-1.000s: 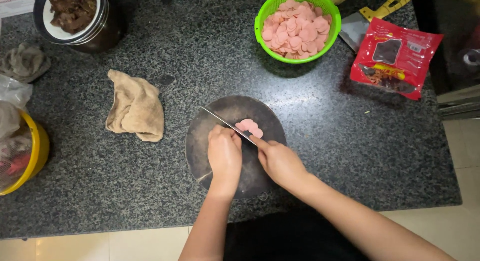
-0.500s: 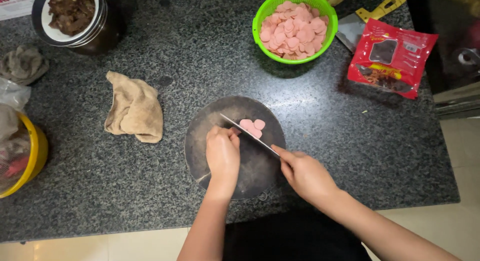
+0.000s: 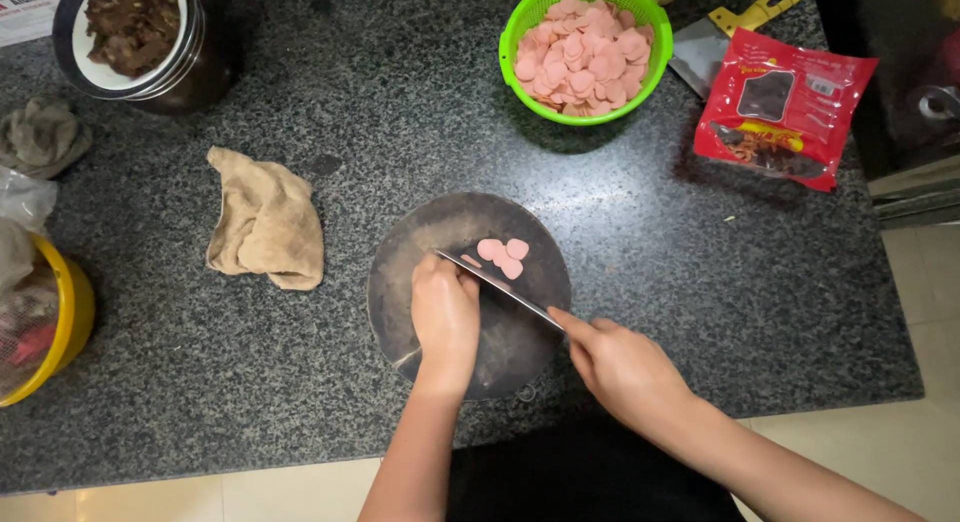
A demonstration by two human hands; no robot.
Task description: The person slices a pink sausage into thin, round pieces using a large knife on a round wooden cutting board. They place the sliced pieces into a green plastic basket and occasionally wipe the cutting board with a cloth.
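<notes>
A round dark cutting board (image 3: pixel 440 232) lies on the speckled grey counter. My left hand (image 3: pixel 444 317) rests on it, fingers curled over something pink that is mostly hidden. My right hand (image 3: pixel 620 367) grips a knife (image 3: pixel 500 284) whose blade runs diagonally up-left across the board, its edge against my left fingertips. A few pink round slices (image 3: pixel 503 254) lie just beyond the blade. A green basket (image 3: pixel 515 37) at the back holds several more pink slices (image 3: pixel 585 52).
A beige cloth (image 3: pixel 265 222) lies left of the board. A red packet (image 3: pixel 780 107) and a yellow-handled cleaver (image 3: pixel 735 27) sit at the back right. A dark pot of brown food (image 3: pixel 130 32), a grey rag (image 3: pixel 40 132) and a yellow bowl (image 3: pixel 70 322) stand on the left.
My right hand has drawn back toward the near right, and the knife blade has shifted with it. The slices beyond the blade show more plainly. My left hand has barely moved.
</notes>
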